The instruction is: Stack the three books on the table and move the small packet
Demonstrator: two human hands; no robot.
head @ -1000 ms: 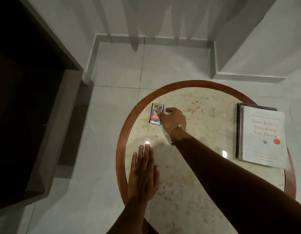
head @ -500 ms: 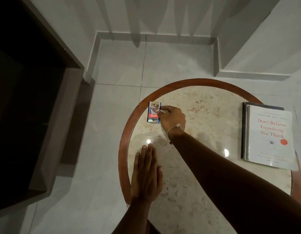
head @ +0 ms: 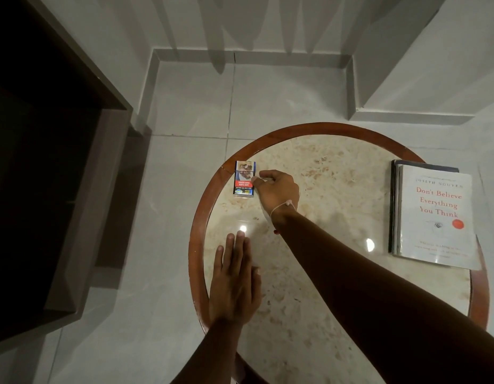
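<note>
**Packet parked at the far-left rim, books stacked at right**

The right hand point(head: 277, 189) reaches across, curled fingertips touching the small packet's point(head: 244, 178) right edge; whether they pinch it I cannot tell. The glossy cardboard box lies flat near the table's point(head: 309, 273) wooden rim. The left hand point(head: 234, 284) rests flat, spread, empty on polished stone, likely bracing. Smooth-covered books point(head: 434, 214) sit stacked, well apart

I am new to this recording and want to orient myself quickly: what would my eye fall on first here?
First, the right hand reaching across the round table, fingertips on the small packet near its far left rim. Next, the stack of books at the right edge, a white cover with red lettering on top. The left hand lies flat at the near left.
</note>
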